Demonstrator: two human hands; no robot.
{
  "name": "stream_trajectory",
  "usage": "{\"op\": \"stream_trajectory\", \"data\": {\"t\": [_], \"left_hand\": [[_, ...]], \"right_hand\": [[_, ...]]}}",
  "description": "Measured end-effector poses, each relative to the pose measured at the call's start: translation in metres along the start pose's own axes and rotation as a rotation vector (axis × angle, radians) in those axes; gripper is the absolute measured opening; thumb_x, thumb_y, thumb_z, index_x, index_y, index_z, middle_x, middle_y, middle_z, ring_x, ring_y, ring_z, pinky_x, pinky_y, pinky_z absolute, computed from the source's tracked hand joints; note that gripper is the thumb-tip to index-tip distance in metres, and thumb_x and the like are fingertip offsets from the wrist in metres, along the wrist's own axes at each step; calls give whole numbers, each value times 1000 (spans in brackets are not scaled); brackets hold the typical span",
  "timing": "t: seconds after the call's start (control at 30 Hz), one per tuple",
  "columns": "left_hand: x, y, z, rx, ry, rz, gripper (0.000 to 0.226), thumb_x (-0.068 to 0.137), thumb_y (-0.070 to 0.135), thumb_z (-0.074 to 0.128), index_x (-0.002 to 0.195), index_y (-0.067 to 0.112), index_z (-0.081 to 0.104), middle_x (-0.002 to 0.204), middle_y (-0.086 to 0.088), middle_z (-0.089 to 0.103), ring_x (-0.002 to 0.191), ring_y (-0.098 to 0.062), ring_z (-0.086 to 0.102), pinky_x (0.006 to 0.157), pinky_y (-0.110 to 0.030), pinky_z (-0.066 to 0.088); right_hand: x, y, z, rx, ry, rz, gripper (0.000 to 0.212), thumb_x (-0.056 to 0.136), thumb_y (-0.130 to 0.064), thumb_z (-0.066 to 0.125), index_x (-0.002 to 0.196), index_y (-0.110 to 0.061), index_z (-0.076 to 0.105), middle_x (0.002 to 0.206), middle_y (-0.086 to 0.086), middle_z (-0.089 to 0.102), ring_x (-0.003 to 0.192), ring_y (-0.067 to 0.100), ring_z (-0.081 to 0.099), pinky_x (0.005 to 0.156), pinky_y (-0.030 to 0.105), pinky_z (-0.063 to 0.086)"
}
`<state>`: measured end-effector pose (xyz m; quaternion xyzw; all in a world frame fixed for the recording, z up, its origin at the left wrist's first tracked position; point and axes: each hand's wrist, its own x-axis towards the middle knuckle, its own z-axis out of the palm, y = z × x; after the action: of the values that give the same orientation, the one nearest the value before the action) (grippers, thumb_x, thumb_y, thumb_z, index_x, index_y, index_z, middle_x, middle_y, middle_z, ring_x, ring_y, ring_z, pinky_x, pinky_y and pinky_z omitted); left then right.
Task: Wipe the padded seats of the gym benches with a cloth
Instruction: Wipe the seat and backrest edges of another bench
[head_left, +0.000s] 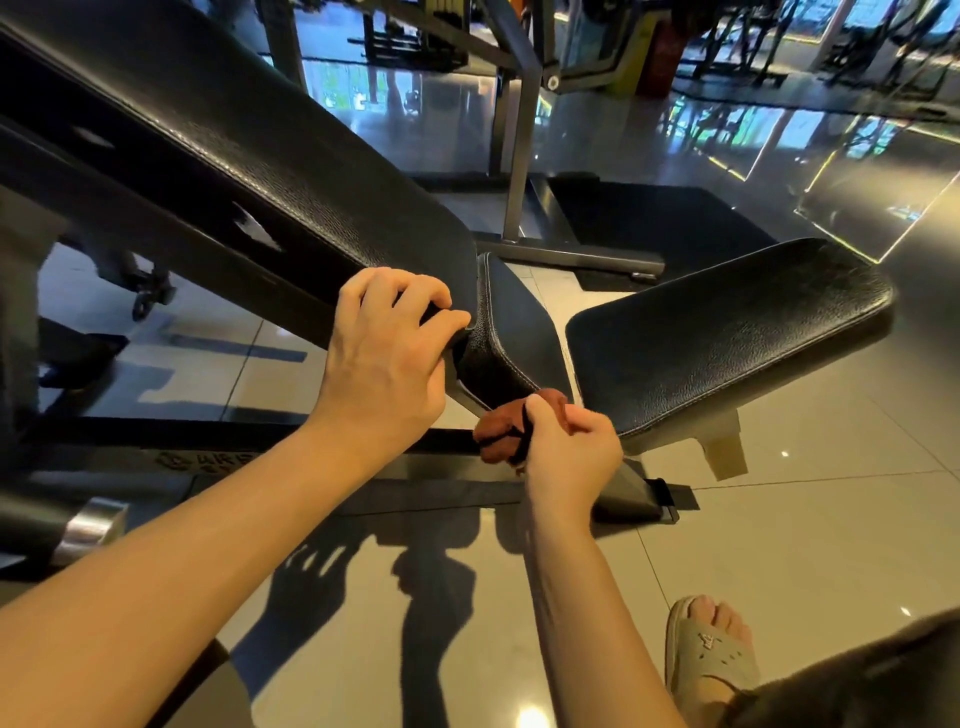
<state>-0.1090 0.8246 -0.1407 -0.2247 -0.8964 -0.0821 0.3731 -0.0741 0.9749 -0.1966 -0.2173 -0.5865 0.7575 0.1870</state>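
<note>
My left hand (387, 348) grips the backrest pad (260, 156), my right hand (571, 447) clutches the brown cloth (506, 428) at the seat pad (519, 332) edge: wiping starts, I judge, next sweeping across.

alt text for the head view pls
A person's left hand grips the lower end of an inclined black backrest pad while the right hand holds a bunched reddish-brown cloth beside the seat pad. Another black pad lies to the right.

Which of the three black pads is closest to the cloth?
The small middle pad, between the long tilted back pad and the wide right-hand pad; the cloth in the right hand is at its lower corner.
</note>
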Motion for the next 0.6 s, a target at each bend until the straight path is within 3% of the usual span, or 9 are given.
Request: {"op": "stream_trajectory", "data": {"t": [0.03,0.1,0.13,0.23,0.3,0.43,0.5,0.6], "left_hand": [[-1,-1,0,-9,4,-3,33,82,6,64,114,10,72,115,-10,64,112,-33,52,106,-45,30],[-1,-1,-2,-30,9,-8,32,84,6,61,113,9,71,114,-10,65,112,-32,54,107,-44,30],[-1,-1,-2,-41,9,-11,31,85,6,59,113,9,71,114,-10,65,111,-32,54,107,-43,30],[-1,-1,-3,-59,15,-14,32,85,7,55,112,8,71,113,-9,66,110,-31,55,106,-44,31],[-1,-1,-3,-64,14,-23,33,83,7,55,111,7,72,112,-9,66,109,-31,56,106,-44,32],[1,1,-7,-81,-21,-49,38,84,11,47,112,7,72,113,-9,66,110,-31,56,107,-44,33],[-1,0,-9,-92,-40,-38,40,86,14,43,112,8,72,114,-9,66,111,-31,56,108,-45,33],[-5,-5,-11,-99,-65,14,37,83,9,51,113,10,72,116,-8,64,114,-31,55,111,-45,32]], "right_hand": [[-3,-4,6,-3,-29,-17,18,92,2,57,103,17,56,67,16,72,51,33,68,45,31,51],[-8,-11,12,-49,-40,-60,12,93,4,64,103,9,59,61,-5,70,50,8,67,43,17,48],[-8,-10,9,-62,-34,-76,13,91,3,68,101,5,60,63,-6,68,53,0,66,44,11,45],[0,8,-5,-63,66,-34,17,86,-6,76,98,2,67,85,8,67,70,7,65,53,11,47],[2,12,-3,-47,119,12,18,86,-9,75,96,4,70,85,10,65,70,15,64,52,15,48],[5,-3,28,-35,19,-42,21,84,-19,80,99,-9,71,88,4,71,78,14,71,66,28,62],[3,-10,30,-77,-7,-108,20,85,-18,80,100,-10,69,87,2,69,78,10,69,67,21,59],[4,-1,6,-98,103,-96,15,85,-10,78,94,-6,67,84,2,65,69,3,61,59,12,49]]}}
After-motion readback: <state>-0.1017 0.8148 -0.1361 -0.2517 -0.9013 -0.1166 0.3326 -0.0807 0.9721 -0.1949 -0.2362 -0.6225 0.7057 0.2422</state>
